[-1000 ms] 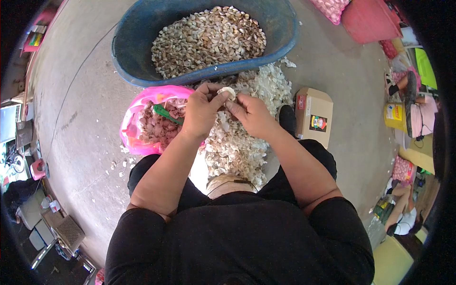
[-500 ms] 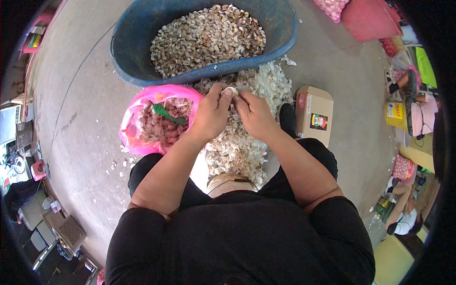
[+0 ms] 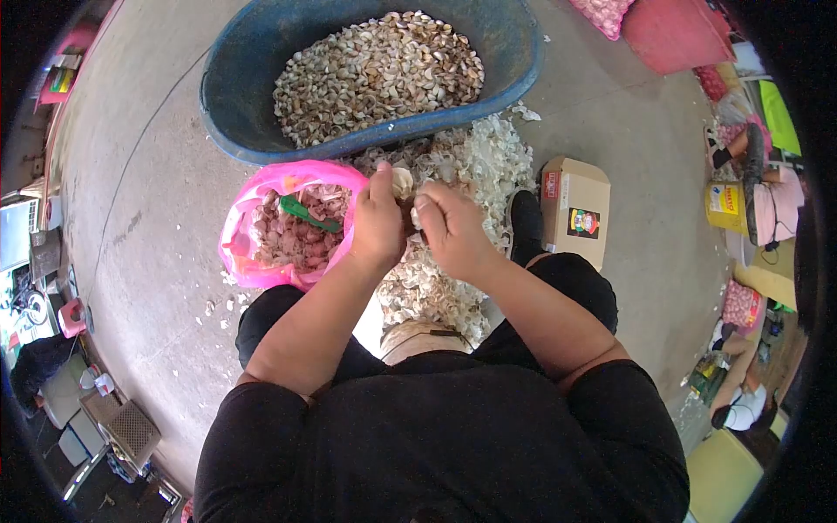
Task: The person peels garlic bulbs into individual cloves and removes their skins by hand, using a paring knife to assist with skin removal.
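Pale garlic [image 3: 402,182] shows at the fingertips of my left hand [image 3: 380,225], which is closed around it above the heap of skins. Close beside it, my right hand [image 3: 455,228] is also closed, thumb pressed against the fingers. What the right fingers pinch is mostly hidden; a whitish bit shows under the thumb. Beneath both hands lies a pile of papery garlic skins [image 3: 436,288]. An open pink plastic bag [image 3: 242,213] of garlic, with a green-handled tool [image 3: 309,213] on top, stands left of my left hand. Beyond the hands, a large blue tub [image 3: 235,109] holds many loose garlic cloves [image 3: 375,78].
A cardboard box [image 3: 588,196] stands right of my shoe [image 3: 526,222]. Far right are a yellow tin [image 3: 724,205], filled net sacks [image 3: 741,307] and other people [image 3: 744,407]. Chairs and a crate [image 3: 129,429] stand far left. Bits of skin are scattered on the concrete floor.
My hands have come slightly down and the fingers have shifted. The garlic now shows more at my left fingertips, and my right thumb has folded in over its fingers.
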`<state>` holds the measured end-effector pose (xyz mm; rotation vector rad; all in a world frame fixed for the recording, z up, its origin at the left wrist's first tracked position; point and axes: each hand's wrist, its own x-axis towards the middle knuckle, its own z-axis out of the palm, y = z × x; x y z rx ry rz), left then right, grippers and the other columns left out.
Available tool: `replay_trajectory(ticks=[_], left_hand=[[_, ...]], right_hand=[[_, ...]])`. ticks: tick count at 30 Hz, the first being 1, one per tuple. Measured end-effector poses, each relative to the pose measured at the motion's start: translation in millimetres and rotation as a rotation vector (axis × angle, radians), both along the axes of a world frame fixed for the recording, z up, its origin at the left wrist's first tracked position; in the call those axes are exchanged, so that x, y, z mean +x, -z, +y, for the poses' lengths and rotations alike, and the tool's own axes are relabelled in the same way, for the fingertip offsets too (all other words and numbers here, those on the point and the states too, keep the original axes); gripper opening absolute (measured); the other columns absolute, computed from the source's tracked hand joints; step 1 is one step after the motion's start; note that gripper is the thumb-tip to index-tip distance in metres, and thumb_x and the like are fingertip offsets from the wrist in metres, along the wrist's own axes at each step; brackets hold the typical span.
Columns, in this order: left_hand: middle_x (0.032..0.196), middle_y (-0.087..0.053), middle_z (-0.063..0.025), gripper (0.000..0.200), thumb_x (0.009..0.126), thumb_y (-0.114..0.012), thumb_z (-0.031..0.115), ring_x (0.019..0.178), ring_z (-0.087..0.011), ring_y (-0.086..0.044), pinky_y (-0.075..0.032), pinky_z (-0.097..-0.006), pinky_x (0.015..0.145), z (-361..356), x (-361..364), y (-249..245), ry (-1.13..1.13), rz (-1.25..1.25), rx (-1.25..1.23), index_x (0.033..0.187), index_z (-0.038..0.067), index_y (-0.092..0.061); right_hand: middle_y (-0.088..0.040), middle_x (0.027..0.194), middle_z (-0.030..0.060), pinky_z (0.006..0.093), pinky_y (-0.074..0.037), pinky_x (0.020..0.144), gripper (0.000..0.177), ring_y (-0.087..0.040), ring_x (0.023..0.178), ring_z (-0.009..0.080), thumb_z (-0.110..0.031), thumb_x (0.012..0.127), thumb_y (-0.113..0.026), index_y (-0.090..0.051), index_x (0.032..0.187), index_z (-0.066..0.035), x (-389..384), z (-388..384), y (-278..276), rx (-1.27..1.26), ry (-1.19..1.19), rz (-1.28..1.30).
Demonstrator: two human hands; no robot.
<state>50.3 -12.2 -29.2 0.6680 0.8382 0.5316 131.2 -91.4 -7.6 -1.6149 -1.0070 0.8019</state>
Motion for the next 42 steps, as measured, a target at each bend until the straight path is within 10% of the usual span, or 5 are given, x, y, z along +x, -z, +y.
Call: replay_trajectory(ticks=[5, 12, 15, 18, 42], left_hand=[[0.074, -0.055, -0.0056, 0.028, 0.087, -0.042, 0.029, 0.06, -0.0159, -0.052, -0.044, -0.0296, 0.054, 18.3, -2.4, -15.2, 0.09, 0.052, -0.113, 0.086, 0.003, -0.053], [0.077, -0.056, -0.0029, 0.02, 0.076, -0.061, 0.014, 0.061, -0.009, -0.051, -0.043, -0.0234, 0.054, 31.5, -14.2, -2.5, 0.467, 0.216, 0.409, 0.09, 0.001, -0.055], [0.082, -0.058, -0.0054, 0.026, 0.069, -0.063, 0.001, 0.073, -0.0092, -0.052, -0.045, -0.0244, 0.065, 33.9, -16.7, 1.4, 0.559, 0.344, 0.654, 0.094, -0.002, -0.055], [0.077, -0.06, -0.0066, 0.03, 0.064, -0.067, 0.005, 0.068, -0.0108, -0.055, -0.046, -0.0248, 0.062, 29.1, -16.8, -13.3, 0.555, 0.43, 0.826, 0.091, -0.002, -0.056], [0.07, -0.057, -0.0041, 0.019, 0.069, -0.067, 0.007, 0.062, -0.0084, -0.052, -0.045, -0.0233, 0.057, 24.9, -23.8, -25.1, 0.554, -0.023, 0.398, 0.082, -0.001, -0.055]], right_hand=[[-0.047, 0.056, 0.0127, 0.0321, -0.037, 0.046, 0.019, -0.044, 0.045, 0.0206, -0.017, 0.081, -0.052, -0.048, 0.072, 0.0, 11.3, 5.5, -11.6, -0.023, 0.129, 0.395], [-0.057, 0.074, 0.0126, 0.0303, -0.043, 0.053, 0.02, -0.055, 0.058, 0.0204, -0.017, 0.072, -0.064, -0.055, 0.082, -0.001, 37.1, 2.9, 21.8, -0.069, 0.082, -0.489], [-0.058, 0.077, 0.011, 0.0301, -0.043, 0.057, 0.022, -0.056, 0.063, 0.0208, -0.016, 0.071, -0.065, -0.056, 0.086, -0.002, 31.5, 4.9, 8.7, -0.031, -0.029, 0.02], [-0.058, 0.077, 0.0091, 0.0297, -0.044, 0.058, 0.022, -0.056, 0.063, 0.0204, -0.015, 0.071, -0.065, -0.056, 0.087, -0.003, 27.9, 4.4, 9.0, 0.011, -0.079, -0.076], [-0.045, 0.06, 0.0027, 0.0247, -0.035, 0.046, 0.012, -0.04, 0.052, 0.0093, -0.01, 0.079, -0.054, -0.043, 0.078, -0.004, 18.7, 0.1, -8.4, 0.066, -0.129, 0.086]])
